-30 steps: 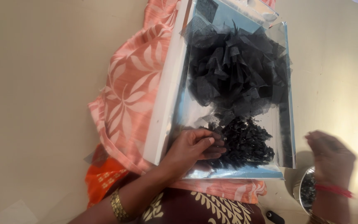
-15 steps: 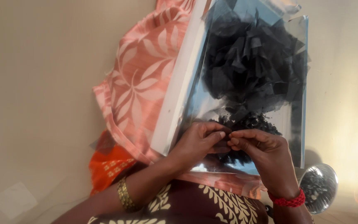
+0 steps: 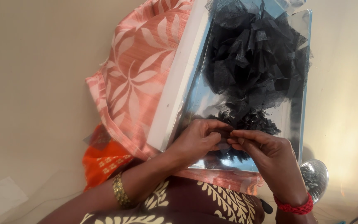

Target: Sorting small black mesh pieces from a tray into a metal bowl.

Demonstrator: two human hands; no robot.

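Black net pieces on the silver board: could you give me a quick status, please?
Left hand and right hand pinch a small dark piece together. Black net pile covers silver board. Nothing obstructing.

Left hand (image 3: 197, 139) and right hand (image 3: 266, 151) fingertips meeting, each grip pinched, forearms angled inward

Black net fabric (image 3: 253, 58), leaf-patterned pink cloth (image 3: 137, 79)

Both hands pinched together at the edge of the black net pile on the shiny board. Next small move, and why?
Probably press the small dark piece down among the black net ruffles. The left hand and right hand meet fingertip to fingertip over the silver board, right at the pile's lower edge; what they pinch is too hidden to name.
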